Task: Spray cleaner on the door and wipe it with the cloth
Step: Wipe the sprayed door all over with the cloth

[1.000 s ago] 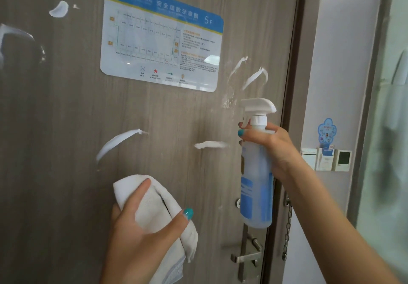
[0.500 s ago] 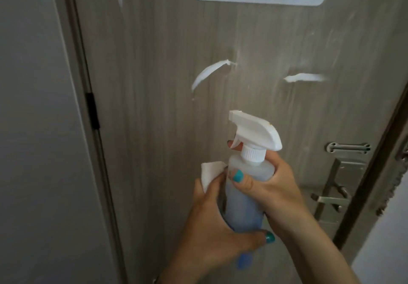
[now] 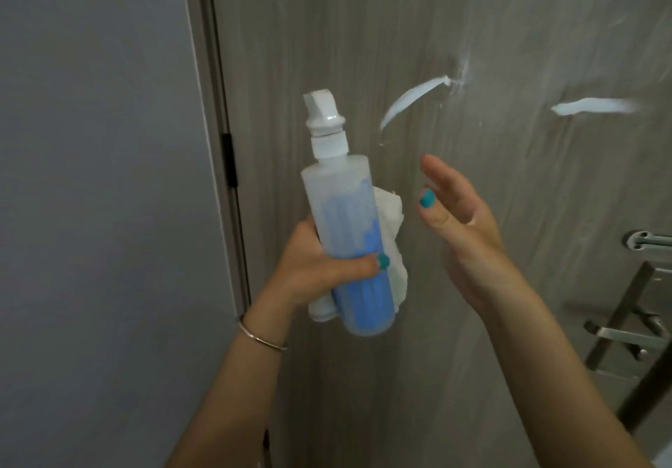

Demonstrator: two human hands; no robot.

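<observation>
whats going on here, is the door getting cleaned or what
A person is cleaning a wood-grain door. The left hand grips both the spray bottle and a white cloth bunched behind it. The right hand is open beside them, holding nothing. White smears are on the door, not yet wiped.

The light is dim and even, soft and greyish, with no hard shadows on the door (image 3: 472, 213); it seems to come from the right, though that is hard to tell. The grey wall (image 3: 102, 176) lies darker. The right hand (image 3: 458, 220) is slightly smeared by motion. The white streaks (image 3: 411, 102) look soft-edged. Straight lines bow toward the frame's edges, and fine detail is muddy throughout.
</observation>
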